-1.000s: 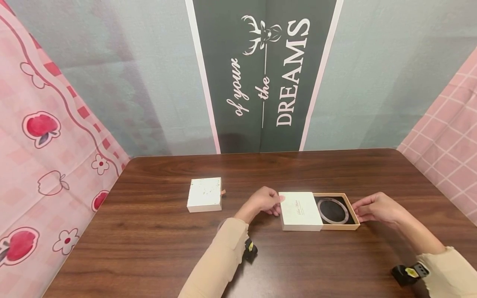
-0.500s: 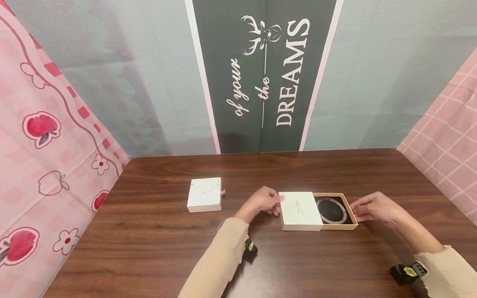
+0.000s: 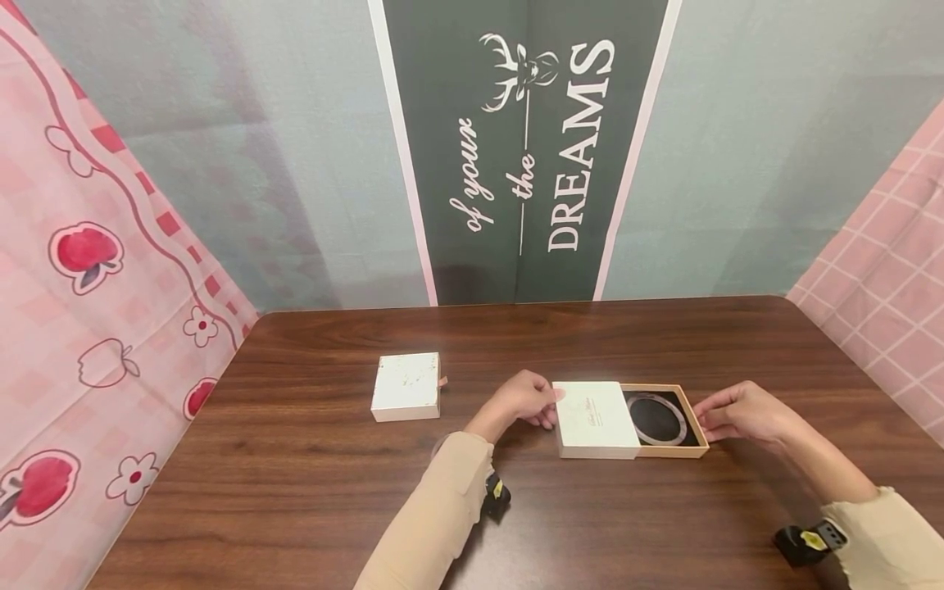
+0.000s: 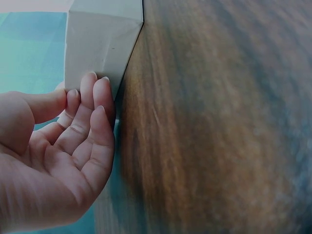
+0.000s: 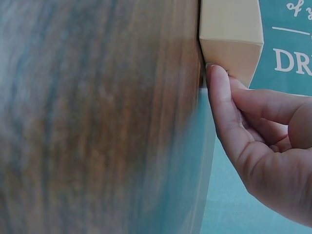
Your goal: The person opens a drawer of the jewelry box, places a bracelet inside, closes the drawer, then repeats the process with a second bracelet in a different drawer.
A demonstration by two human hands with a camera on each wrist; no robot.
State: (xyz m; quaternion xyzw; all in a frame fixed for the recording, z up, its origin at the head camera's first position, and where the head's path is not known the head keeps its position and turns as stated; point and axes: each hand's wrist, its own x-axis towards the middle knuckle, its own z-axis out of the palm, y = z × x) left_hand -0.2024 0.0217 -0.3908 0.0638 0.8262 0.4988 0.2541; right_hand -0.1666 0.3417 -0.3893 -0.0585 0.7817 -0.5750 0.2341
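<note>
A white slide-out gift box (image 3: 596,419) lies on the table. Its tan inner drawer (image 3: 671,451) sticks partway out to the right. Inside the drawer, a round ring-shaped item, bangle-like (image 3: 686,410), sits on black padding, its left side partly under the sleeve. My left hand (image 3: 525,397) holds the left end of the sleeve, thumb at the top edge and curled fingers against the end face (image 4: 105,53). With thumb and forefinger drawn together, my right hand (image 3: 752,414) grips at the drawer's outer end (image 5: 229,56). Those fingertips hide whatever lies between them.
A second white box (image 3: 406,383) with gold specks and a small ribbon tab (image 3: 443,382) stands to the left on the brown wooden table (image 3: 310,492). A green-grey cloth (image 3: 317,164) hangs behind the table, and pink cloths (image 3: 88,328) flank it.
Early in the last second, the drawer slides slightly left into the sleeve, and my right hand shifts left with it. My left hand and the second box stay in place.
</note>
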